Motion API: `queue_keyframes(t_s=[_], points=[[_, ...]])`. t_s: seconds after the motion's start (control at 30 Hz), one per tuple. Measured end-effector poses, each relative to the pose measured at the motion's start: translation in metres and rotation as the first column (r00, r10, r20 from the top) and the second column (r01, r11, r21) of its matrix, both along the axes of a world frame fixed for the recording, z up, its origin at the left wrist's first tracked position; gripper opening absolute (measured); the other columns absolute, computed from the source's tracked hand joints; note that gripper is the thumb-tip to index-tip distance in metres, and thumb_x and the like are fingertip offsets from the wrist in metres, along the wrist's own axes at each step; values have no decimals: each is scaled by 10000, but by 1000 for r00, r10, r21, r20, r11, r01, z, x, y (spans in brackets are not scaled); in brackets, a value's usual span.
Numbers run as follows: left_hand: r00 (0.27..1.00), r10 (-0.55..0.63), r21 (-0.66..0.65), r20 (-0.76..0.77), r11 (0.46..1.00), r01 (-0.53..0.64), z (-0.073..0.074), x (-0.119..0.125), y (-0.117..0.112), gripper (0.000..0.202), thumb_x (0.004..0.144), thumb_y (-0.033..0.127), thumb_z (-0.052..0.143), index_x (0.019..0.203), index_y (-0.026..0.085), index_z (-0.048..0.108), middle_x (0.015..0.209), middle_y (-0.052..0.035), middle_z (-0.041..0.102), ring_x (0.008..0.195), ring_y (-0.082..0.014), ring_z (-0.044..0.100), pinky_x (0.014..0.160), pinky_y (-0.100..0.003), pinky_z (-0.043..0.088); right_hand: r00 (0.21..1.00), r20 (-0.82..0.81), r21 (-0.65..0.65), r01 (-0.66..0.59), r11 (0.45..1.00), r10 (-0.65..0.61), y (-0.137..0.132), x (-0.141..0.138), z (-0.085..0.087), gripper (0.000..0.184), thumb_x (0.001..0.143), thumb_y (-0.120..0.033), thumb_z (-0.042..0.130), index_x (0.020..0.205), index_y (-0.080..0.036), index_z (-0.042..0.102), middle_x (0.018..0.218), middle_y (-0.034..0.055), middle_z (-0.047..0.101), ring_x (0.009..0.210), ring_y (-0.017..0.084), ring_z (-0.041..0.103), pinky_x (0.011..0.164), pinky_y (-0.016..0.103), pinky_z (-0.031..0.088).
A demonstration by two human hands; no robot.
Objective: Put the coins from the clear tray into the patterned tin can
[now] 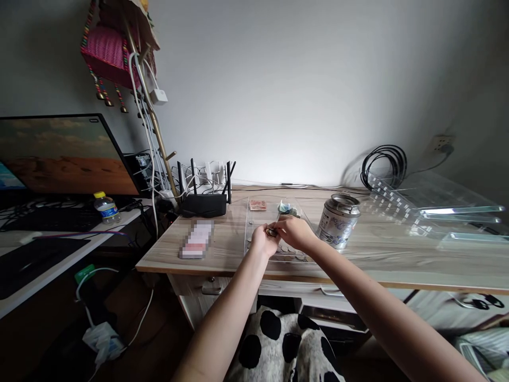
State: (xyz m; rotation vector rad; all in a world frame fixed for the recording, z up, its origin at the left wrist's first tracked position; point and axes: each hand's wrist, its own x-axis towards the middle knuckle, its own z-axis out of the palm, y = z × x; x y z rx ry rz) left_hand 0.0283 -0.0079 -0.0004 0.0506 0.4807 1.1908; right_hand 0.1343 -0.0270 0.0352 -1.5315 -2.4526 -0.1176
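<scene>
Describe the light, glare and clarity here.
Head view: the wall is brightest low in mid-frame, dimming toward the corners; glare streaks the clear panels; the cable coil casts a shadow leftward; a pixelated patch obscures something before the router; coins show little detail.

A plain pale-grey wall (270, 101) fills twelve o'clock, brightest there and dimming towards ten and two. A wall socket (443, 142) sits between two and three. The wood-grained table (392, 260) stretches from eight o'clock through six to beyond four, with pale drawers (294, 289) beneath. A white desk (129, 216) stands between eight and nine, a brass-coloured pole (157, 124) leans at ten, and dark floor (159, 339) lies in shadow at seven.
</scene>
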Motion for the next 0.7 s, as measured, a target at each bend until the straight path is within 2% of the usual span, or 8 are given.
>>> queue_keyframes(t_s=[0.1,0.23,0.33,0.43,0.5,0.6,0.67,0.7], points=[[994,-106,52,13,993,105,0,1,0,230,794,119,296,609,130,432,557,-38,467,504,-106,488,495,-240,464,999,38,-15,-19,1000,19,-2,5,7,302,757,-214,407,941,-304,630,861,37,586,788,176,527,617,252,379],[995,-94,99,19,991,92,-1,2,-1,202,770,71,307,634,120,447,591,-50,506,543,-110,529,542,-254,493,999,24,36,26,999,-27,-5,4,12,283,793,-238,375,886,-255,642,864,54,588,778,164,527,591,240,380],[990,-141,123,25,983,137,-1,0,-2,175,738,23,331,683,81,487,654,-91,547,612,-126,574,574,-247,507,995,-19,122,101,987,-100,-9,11,22,284,813,-293,361,865,-216,629,880,65,595,735,151,532,563,242,387],[987,-162,130,10,979,159,-1,-2,-3,171,720,2,356,760,40,518,769,-153,578,749,-175,603,594,-241,515,983,-142,205,148,967,-120,-13,40,44,305,817,-319,345,894,-208,618,889,46,610,659,121,537,543,240,405],[991,-133,117,8,984,131,-2,-2,-4,174,717,0,368,780,40,525,789,-157,586,797,-193,603,618,-253,520,968,-202,231,192,954,-146,-14,69,62,303,801,-321,364,885,-207,632,834,37,629,619,111,539,526,231,410],[996,-92,104,15,991,90,-2,-1,-4,176,714,-5,378,790,48,528,793,-150,591,836,-202,598,669,-269,519,926,-143,277,375,884,-348,-10,113,81,282,751,-319,417,838,-198,657,737,49,636,585,131,537,490,236,383],[997,-77,111,14,991,75,-3,0,-4,178,709,-12,382,797,48,525,814,-156,589,862,-208,591,694,-272,514,857,-43,287,504,815,-514,-4,135,86,259,712,-296,446,798,-190,667,715,61,633,584,150,536,477,243,359],[997,-74,118,13,990,72,-3,1,-4,179,706,-15,383,800,46,523,823,-160,587,875,-213,586,704,-274,512,828,12,276,536,798,-561,-2,142,86,250,695,-280,453,781,-188,669,714,64,633,589,157,536,476,244,351]])
